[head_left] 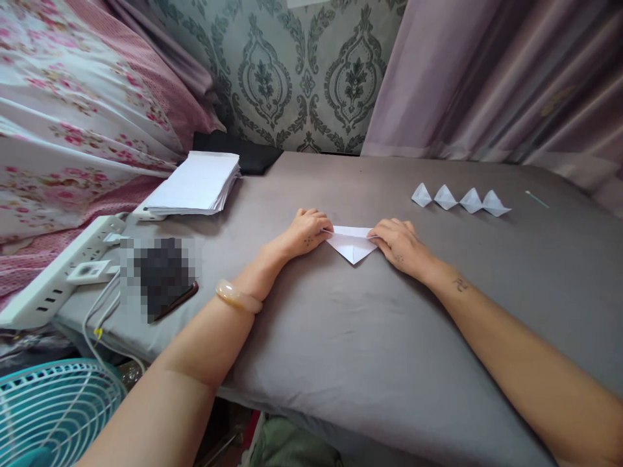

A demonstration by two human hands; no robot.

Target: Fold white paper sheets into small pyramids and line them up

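Note:
A folded white sheet of paper [353, 246] lies on the grey cloth with its point toward me and a folded band along its far edge. My left hand [309, 232] grips the left corner of that band, fingers curled over it. At the opposite corner, my right hand [400, 241] pinches the paper between thumb and fingers. The fingertips partly hide both corners. Several small folded paper boats [444, 197] stand in a row to the right, beyond my right hand.
A stack of white paper [195, 183] sits at the back left before a black flat item [260, 157]. Nearer on the left are a white power strip [63, 269], cables and a blurred dark object [165, 279]. A fan [53, 408] stands below the edge. A thin stick [537, 198] lies far right.

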